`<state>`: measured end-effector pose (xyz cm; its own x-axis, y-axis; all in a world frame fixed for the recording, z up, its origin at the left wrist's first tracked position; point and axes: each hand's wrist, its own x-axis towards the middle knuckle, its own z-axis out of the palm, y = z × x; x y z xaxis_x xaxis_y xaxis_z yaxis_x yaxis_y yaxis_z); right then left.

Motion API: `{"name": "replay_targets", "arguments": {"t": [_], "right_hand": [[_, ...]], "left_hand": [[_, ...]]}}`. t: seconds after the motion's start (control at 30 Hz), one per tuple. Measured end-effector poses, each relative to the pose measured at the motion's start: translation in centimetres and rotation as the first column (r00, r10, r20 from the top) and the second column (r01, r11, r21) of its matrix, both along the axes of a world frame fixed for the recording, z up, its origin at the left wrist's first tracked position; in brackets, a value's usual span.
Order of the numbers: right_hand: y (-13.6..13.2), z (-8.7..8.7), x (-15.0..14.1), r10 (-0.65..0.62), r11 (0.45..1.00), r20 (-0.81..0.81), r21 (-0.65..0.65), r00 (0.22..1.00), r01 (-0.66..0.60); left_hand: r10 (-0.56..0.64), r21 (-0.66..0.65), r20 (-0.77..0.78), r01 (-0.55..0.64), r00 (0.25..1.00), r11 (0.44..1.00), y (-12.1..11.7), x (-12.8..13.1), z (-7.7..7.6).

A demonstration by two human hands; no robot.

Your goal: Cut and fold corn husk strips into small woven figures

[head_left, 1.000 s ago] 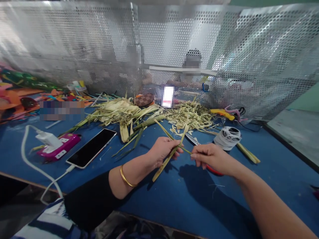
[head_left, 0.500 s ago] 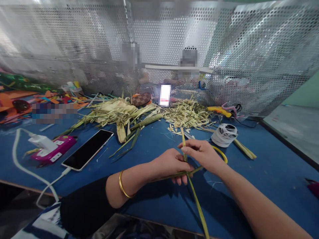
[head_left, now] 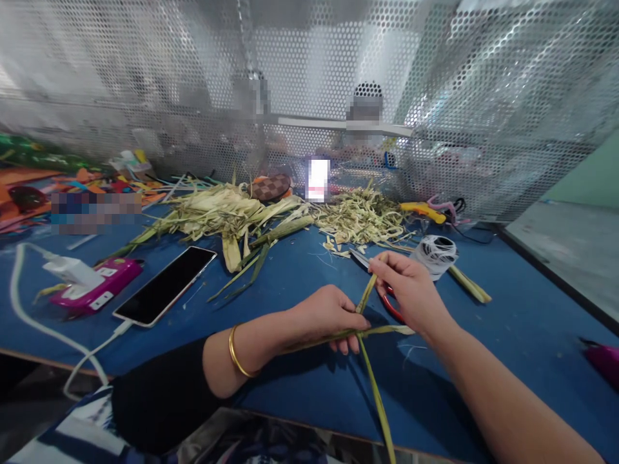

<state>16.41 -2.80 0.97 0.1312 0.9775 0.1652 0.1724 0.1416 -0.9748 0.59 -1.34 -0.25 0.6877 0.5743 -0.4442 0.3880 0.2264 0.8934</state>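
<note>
Over the blue table my left hand [head_left: 333, 316] pinches crossing strips of dried green-yellow leaf where they meet. One long leaf strip [head_left: 376, 399] hangs from the crossing toward the front edge, and another runs back under my left wrist. A short pale end sticks out to the right. My right hand [head_left: 409, 287] is closed on the upper end of a leaf strip [head_left: 367, 293], which slants up to the right. Beneath my right hand lie scissors [head_left: 393, 305] with red handles, their blades partly hidden by the fingers.
Behind are heaps of dry leaf husks [head_left: 213, 216] and thin shreds [head_left: 362, 216]. A roll of white thread [head_left: 436, 253] and a yellow-handled tool [head_left: 423, 211] are at right. At left lie a phone [head_left: 167, 287] on a cable and a magenta power strip [head_left: 99, 287]. A perforated metal screen [head_left: 329, 71] stands behind.
My right hand has moved right with the strip's upper end, tilting that strip from near upright to a slant. The red scissor handles now show more. My left hand keeps its hold.
</note>
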Motion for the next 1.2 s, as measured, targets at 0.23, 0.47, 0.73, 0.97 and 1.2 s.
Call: {"name": "replay_targets", "arguments": {"t": [0.23, 0.47, 0.73, 0.97, 1.2], "right_hand": [[-2.0, 1.0, -0.1, -0.196, 0.929, 0.583, 0.368, 0.789, -0.041], [-2.2, -0.7, -1.5, -0.462, 0.743, 0.799, 0.586, 0.386, -0.323], [-1.7, -2.0, -1.6, -0.451, 0.821, 0.798, 0.547, 0.401, -0.165], [-1.6, -2.0, -1.5, -0.357, 0.882, 0.787, 0.461, 0.502, -0.096], [-1.4, -2.3, -1.6, -0.294, 0.894, 0.864, 0.400, 0.409, -0.202]], "left_hand": [[0.485, -0.086, 0.155, -0.477, 0.861, 0.875, 2.0, -0.1, 0.5], [0.628, -0.288, 0.265, -0.561, 0.732, 0.776, 2.9, -0.4, 0.1], [0.569, -0.277, 0.308, -0.500, 0.762, 0.820, 2.6, -0.7, 0.7], [0.553, -0.304, 0.343, -0.467, 0.759, 0.830, 2.6, -0.8, 0.8], [0.524, -0.265, 0.388, -0.452, 0.758, 0.851, 2.8, -0.8, 0.1]]}}
